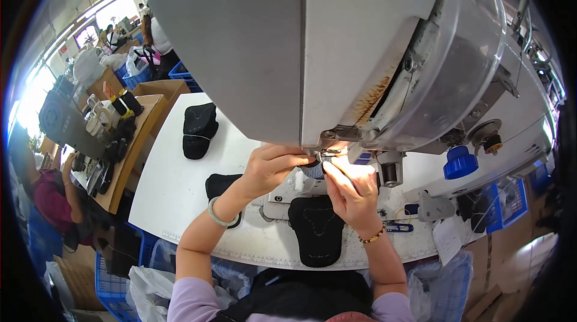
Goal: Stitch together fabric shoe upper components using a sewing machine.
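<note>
My left hand (264, 170), with a pale bangle on its wrist, pinches the left side of a small dark grey fabric piece (311, 171) under the head of the sewing machine (240, 45). From the right, my right hand (356, 191) presses its closed fingertips on the same piece, beside the lit needle area. The piece is mostly hidden by my fingers and the machine. A black padded fabric piece (315, 232) with pale stitching lies just below my hands. Another black piece (222, 186) is partly behind my left forearm, and a third black piece (199, 129) lies farther left.
The machine's bulky head overhangs the white table (162, 202). To the right are a blue knob (460, 162), blue thread snips (398, 227) and a blue basket (508, 203). Thread spools (129, 102) stand on a side bench. Another person (54, 202) sits at far left.
</note>
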`<state>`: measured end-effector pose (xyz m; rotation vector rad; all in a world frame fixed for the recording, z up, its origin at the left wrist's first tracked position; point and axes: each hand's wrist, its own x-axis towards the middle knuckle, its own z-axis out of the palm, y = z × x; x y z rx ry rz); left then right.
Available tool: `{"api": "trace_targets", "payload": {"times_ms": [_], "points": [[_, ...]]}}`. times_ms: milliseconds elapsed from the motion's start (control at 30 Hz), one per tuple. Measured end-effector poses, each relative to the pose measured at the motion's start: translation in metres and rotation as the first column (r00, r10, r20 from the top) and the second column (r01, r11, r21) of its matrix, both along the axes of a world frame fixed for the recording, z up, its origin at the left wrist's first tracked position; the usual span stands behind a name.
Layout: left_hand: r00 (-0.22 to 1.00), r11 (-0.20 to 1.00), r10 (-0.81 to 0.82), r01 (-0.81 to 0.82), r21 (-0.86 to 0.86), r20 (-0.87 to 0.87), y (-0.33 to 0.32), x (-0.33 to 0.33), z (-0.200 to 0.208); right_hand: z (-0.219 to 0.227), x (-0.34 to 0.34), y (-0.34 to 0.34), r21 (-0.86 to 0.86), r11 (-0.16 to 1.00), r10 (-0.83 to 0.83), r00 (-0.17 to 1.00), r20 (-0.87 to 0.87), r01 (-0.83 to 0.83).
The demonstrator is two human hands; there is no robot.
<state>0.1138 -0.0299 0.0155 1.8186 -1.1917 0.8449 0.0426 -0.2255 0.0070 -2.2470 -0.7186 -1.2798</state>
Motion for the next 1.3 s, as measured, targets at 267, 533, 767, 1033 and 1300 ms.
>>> {"api": "trace_targets", "payload": {"times_ms": [267,533,767,1033,1300], "points": [[0.991,0.987,0.033,-0.052,0.149,0.127,0.001,-0.014,0.016,-0.006,-0.004,0.007,-0.041,0.999,-0.003,0.998,0.064,0.006],[0.978,0.959,0.107,-0.149,0.241,0.179,-0.007,-0.03,0.026,-0.002,-0.005,0.003,-0.058,0.998,-0.004,0.999,0.042,0.007],[0.971,0.956,0.155,-0.193,0.22,0.18,-0.009,-0.035,0.022,0.001,-0.006,0.001,-0.048,0.999,0.001,1.0,0.019,0.0],[0.926,0.863,0.287,-0.36,0.353,0.244,-0.015,-0.052,0.026,0.006,-0.006,0.004,-0.029,0.999,-0.037,0.999,0.022,0.038],[0.984,0.943,0.079,-0.127,0.309,0.163,-0.002,-0.034,0.023,0.003,0.0,0.002,0.017,0.998,-0.063,0.998,0.022,0.063]]}}
